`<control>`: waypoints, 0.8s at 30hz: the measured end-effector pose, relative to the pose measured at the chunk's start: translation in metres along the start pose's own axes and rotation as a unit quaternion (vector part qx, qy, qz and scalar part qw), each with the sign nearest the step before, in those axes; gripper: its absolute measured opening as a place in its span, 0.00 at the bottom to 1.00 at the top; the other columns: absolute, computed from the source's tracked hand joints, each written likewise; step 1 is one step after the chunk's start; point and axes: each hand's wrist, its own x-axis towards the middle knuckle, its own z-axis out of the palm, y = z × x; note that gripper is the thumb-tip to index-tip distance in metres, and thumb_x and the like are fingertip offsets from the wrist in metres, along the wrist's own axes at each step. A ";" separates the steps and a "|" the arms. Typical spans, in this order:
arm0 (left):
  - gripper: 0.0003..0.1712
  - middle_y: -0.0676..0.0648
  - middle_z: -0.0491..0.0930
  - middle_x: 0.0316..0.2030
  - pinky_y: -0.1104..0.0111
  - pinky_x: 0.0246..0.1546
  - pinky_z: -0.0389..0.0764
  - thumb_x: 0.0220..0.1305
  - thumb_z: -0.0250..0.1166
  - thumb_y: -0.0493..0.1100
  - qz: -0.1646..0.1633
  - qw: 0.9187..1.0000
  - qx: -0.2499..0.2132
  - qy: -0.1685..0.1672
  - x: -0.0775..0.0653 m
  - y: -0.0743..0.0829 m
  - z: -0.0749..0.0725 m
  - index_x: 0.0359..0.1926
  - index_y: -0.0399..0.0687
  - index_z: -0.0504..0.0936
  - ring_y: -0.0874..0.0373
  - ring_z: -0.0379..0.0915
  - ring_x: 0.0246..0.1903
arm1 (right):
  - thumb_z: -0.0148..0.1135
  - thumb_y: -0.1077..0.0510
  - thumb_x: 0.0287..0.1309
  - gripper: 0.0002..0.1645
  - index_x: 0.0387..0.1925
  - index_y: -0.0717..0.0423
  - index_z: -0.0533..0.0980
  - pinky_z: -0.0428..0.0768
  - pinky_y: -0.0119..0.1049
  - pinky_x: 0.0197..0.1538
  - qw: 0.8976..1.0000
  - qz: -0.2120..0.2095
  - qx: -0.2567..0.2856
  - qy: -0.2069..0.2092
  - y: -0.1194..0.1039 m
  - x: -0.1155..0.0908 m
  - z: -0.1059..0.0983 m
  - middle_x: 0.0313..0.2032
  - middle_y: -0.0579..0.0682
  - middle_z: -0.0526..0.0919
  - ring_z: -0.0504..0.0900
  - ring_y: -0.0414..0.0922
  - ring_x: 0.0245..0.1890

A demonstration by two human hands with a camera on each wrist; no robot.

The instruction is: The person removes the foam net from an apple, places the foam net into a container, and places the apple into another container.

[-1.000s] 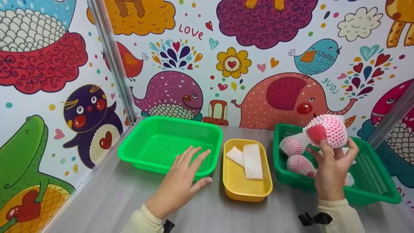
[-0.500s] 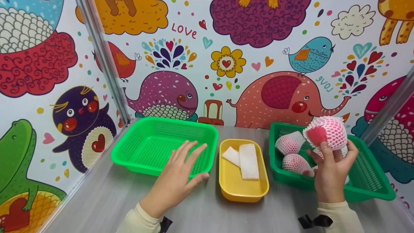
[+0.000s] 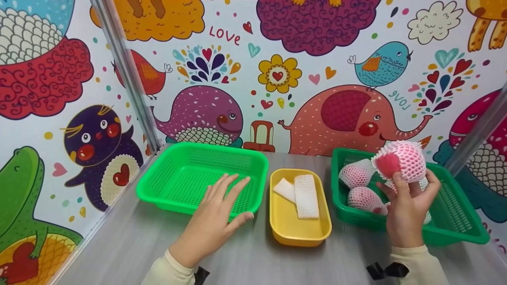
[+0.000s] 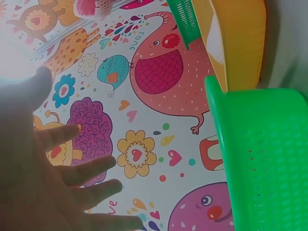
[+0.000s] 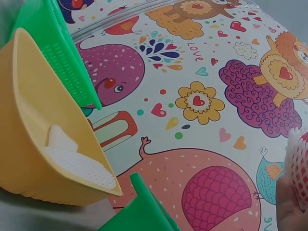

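My right hand (image 3: pixel 410 211) holds up a round pink-red fruit (image 3: pixel 404 160) in a white foam net, thumb on the near side and fingers behind. A bare red patch shows at the net's opening. In the right wrist view only part of the netted fruit (image 5: pixel 301 168) shows, at the right edge. Below it, several more netted pink fruits (image 3: pixel 364 200) lie in the dark green basket (image 3: pixel 459 237), partly hidden by the hand. My left hand (image 3: pixel 210 221) is spread, palm down and holding nothing, above the near edge of the bright green basket (image 3: pixel 158 198).
Between the two baskets stands a yellow tray (image 3: pixel 287 235) with two flat white foam nets (image 3: pixel 307 198) in it. All three containers rest on a grey tabletop (image 3: pixel 277 265). Behind rises a wall (image 3: pixel 237 103) printed with cartoon animals, with a metal post (image 3: pixel 132 79) at the left corner.
The head view has swung a little to the right, so the containers appear slightly farther left. Both hands keep their pose, and the right hand still holds the netted fruit.
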 end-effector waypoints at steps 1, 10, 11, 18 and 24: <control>0.43 0.47 0.59 0.73 0.38 0.67 0.55 0.68 0.52 0.72 -0.001 1.000 0.001 -0.001 0.000 0.000 0.000 0.78 0.67 0.55 0.46 0.48 0.74 | 0.65 0.64 0.65 0.40 0.68 0.44 0.54 0.83 0.44 0.45 1.000 0.000 0.001 0.000 0.000 0.000 0.000 0.66 0.57 0.66 0.75 0.54 0.60; 0.44 0.46 0.60 0.73 0.37 0.66 0.56 0.67 0.52 0.74 -0.002 1.000 0.009 0.000 0.001 0.003 0.000 0.78 0.66 0.56 0.44 0.50 0.74 | 0.65 0.64 0.65 0.42 0.69 0.39 0.50 0.84 0.44 0.43 0.999 -0.011 0.028 0.022 -0.001 -0.002 0.005 0.67 0.57 0.66 0.74 0.55 0.61; 0.44 0.46 0.60 0.73 0.37 0.66 0.56 0.67 0.52 0.74 -0.001 1.000 0.009 -0.001 0.001 0.003 0.000 0.78 0.66 0.56 0.44 0.50 0.74 | 0.65 0.64 0.65 0.44 0.70 0.37 0.50 0.84 0.44 0.43 0.999 -0.014 0.034 0.024 -0.002 -0.002 0.005 0.67 0.57 0.66 0.74 0.55 0.61; 0.43 0.46 0.60 0.73 0.38 0.67 0.55 0.68 0.53 0.72 0.005 1.000 0.004 0.008 0.001 -0.001 -0.003 0.78 0.66 0.56 0.44 0.50 0.74 | 0.59 0.68 0.67 0.48 0.75 0.31 0.48 0.83 0.46 0.46 0.998 -0.044 0.042 -0.012 0.000 -0.004 0.004 0.69 0.57 0.61 0.78 0.58 0.57; 0.43 0.44 0.61 0.72 0.39 0.68 0.55 0.68 0.54 0.70 0.004 1.000 -0.009 0.010 0.001 -0.004 -0.003 0.78 0.64 0.57 0.43 0.51 0.73 | 0.57 0.72 0.66 0.43 0.74 0.42 0.53 0.84 0.45 0.44 0.997 -0.055 0.038 -0.035 0.005 -0.006 0.005 0.68 0.58 0.61 0.77 0.58 0.56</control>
